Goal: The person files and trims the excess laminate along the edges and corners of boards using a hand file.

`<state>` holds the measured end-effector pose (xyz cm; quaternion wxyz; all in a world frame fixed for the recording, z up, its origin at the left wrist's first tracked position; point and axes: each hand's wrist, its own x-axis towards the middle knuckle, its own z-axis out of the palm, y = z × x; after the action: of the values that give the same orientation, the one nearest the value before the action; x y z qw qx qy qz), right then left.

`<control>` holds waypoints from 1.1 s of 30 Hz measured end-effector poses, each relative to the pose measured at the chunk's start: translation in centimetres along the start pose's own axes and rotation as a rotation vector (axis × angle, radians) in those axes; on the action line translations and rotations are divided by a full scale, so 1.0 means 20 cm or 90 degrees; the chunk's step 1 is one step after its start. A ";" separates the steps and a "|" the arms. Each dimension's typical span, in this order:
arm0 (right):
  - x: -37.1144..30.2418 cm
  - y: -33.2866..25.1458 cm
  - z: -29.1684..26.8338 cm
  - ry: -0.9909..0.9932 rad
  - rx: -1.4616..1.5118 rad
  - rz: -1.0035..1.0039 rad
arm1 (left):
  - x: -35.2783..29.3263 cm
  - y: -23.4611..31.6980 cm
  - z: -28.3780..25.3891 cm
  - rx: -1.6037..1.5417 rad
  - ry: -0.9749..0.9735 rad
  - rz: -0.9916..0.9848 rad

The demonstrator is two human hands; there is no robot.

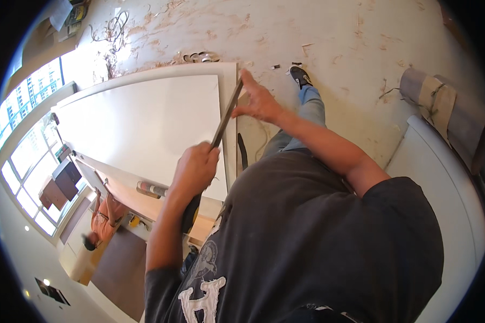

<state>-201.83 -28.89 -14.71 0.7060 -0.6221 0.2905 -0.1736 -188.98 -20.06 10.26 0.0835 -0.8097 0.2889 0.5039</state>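
Note:
A long, narrow, flat metal file [227, 116] slants along the right edge of a large white panel [140, 116]. My left hand [196, 169] is closed around its near end, over the panel. At the far end, my right hand [258, 102] has its fingers at the tip and its thumb lower down beside the blade. Whatever handle the file has is hidden inside my left fist. The white panel lies flat on a slightly larger pale board [229, 72] that shows along its far and right edges.
Rings like tape rolls [202, 57] lie past the board, on a floor strewn with shavings. Cables [113, 32] tangle at far left. Rolled brown sheeting [442, 102] and a white panel [442, 177] flank me at right. A person in orange [105, 220] works at left.

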 end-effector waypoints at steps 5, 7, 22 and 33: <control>0.00 0.22 -0.02 -0.089 -0.002 0.101 | 0.17 -0.01 0.21 0.109 0.021 0.022; 0.03 0.25 -0.03 -0.048 -0.008 0.055 | 0.07 0.09 0.15 0.167 0.045 0.049; 0.07 0.24 -0.09 -0.036 0.109 0.111 | 0.17 0.12 0.18 0.274 0.066 0.034; 0.09 0.35 -0.01 -0.019 0.206 0.068 | 0.25 0.05 0.23 0.245 0.053 0.019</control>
<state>-201.47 -28.95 -21.89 0.8092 -0.4867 0.2813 -0.1709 -191.50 -20.73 3.90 0.2174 -0.7946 0.3953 0.4062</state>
